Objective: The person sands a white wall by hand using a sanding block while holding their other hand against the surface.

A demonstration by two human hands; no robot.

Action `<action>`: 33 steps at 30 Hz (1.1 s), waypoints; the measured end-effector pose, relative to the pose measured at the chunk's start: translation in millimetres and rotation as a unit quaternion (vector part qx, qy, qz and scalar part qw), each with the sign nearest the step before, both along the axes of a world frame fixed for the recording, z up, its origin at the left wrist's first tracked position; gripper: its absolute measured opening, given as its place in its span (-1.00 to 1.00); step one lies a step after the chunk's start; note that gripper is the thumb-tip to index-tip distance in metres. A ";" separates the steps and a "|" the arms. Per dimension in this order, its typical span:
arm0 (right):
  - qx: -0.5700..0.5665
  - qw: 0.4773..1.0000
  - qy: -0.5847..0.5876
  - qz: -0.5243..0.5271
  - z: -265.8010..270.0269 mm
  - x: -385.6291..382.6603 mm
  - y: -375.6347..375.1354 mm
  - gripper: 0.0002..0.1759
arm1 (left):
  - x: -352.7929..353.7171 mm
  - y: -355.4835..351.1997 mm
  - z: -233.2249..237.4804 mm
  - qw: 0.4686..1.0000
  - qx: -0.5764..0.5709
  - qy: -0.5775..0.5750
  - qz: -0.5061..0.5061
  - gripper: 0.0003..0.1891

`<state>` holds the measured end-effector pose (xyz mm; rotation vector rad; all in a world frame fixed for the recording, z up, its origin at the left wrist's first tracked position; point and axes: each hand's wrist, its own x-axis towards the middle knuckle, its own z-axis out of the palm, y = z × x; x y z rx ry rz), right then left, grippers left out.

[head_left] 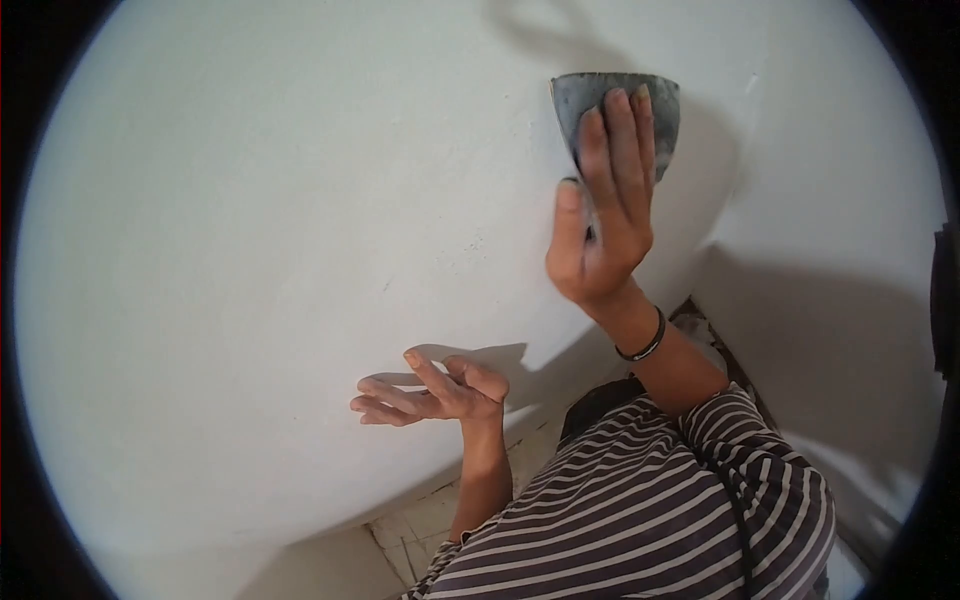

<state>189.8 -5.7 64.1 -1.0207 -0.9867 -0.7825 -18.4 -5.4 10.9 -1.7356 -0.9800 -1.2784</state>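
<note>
My right hand (pixel 610 215) is closed on a putty knife (pixel 573 105), fingers laid flat along its wide grey blade and thumb at the side. The blade is smeared with pale residue and lies close against the white wall (pixel 300 200), its broad dark edge pointing up. Most of the handle is hidden under my palm. Lower and to the left, my left hand (pixel 435 390) holds nothing, its fingers spread close to the wall, where its shadow falls.
A second white wall (pixel 840 180) meets the first at a corner on the right. Below are pale floor tiles (pixel 420 515). A few faint specks and scuffs (pixel 475 243) mark the wall's middle. A dark object (pixel 942 300) shows at the right edge.
</note>
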 end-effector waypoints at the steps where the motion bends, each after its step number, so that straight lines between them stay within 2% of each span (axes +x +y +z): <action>1: -0.009 1.000 0.003 -0.006 0.8 -7.4 -0.8 -0.54 | 0.5 0.8 0.1 1.000 0.002 -0.003 0.002 -0.43; 4: -0.055 0.988 -0.113 0.087 -17.4 -51.2 -13.8 -0.54 | 8.2 -0.5 2.5 1.000 0.008 -0.011 -0.012 -0.44; 7: -0.064 0.986 -0.131 0.085 -23.9 -47.8 -10.7 -0.55 | 9.7 -2.4 3.4 1.000 0.003 -0.005 -0.018 -0.45; 9: -0.094 0.989 -0.074 0.082 -20.5 -23.7 -6.9 -0.62 | 2.9 -1.2 1.8 1.000 0.001 -0.005 -0.010 -0.45; 12: -0.014 0.999 0.043 -0.001 5.8 -13.1 -2.4 -0.60 | 1.8 -0.9 0.3 1.000 0.001 -0.011 -0.004 -0.46; 14: -0.053 0.995 -0.029 0.085 -7.5 -49.3 -8.4 -0.56 | 3.3 -0.4 0.3 1.000 0.001 -0.017 -0.004 -0.46; 16: -0.061 0.984 -0.113 0.125 -17.9 -60.6 -12.8 -0.53 | 6.3 2.1 -1.0 1.000 0.022 -0.012 -0.010 -0.47; 19: -0.041 0.975 -0.203 0.085 -20.8 -52.0 -8.6 -0.51 | 5.1 0.8 1.8 1.000 0.019 -0.017 -0.014 -0.47; 20: -0.048 0.979 -0.196 0.041 -21.9 -34.3 -2.2 -0.52 | 4.4 -1.0 1.7 1.000 0.011 -0.023 -0.013 -0.47; 22: -0.015 0.998 -0.039 0.041 -1.3 -9.4 -2.4 -0.51 | 1.3 -0.7 0.7 1.000 0.008 -0.025 -0.009 -0.47; 25: -0.009 1.000 0.012 0.021 5.7 -27.2 -3.3 -0.45 | 3.3 -2.0 1.3 1.000 0.003 -0.029 -0.006 -0.47; 27: -0.049 0.989 -0.074 0.121 -15.6 -58.2 -9.4 -0.55 | 9.5 -3.8 2.4 1.000 0.002 -0.027 -0.010 -0.47; 30: -0.043 0.983 -0.155 0.093 -23.3 -56.3 -11.7 -0.53 | 11.0 -5.2 5.7 1.000 0.007 -0.018 -0.008 -0.47; 32: -0.056 0.986 -0.157 0.029 -18.5 -25.7 -6.7 -0.53 | 8.9 -4.1 4.9 1.000 0.003 -0.016 -0.009 -0.47; 33: -0.049 0.996 -0.042 0.055 -6.8 -17.6 -8.9 -0.49 | 7.5 -4.8 4.8 1.000 0.000 -0.017 -0.008 -0.47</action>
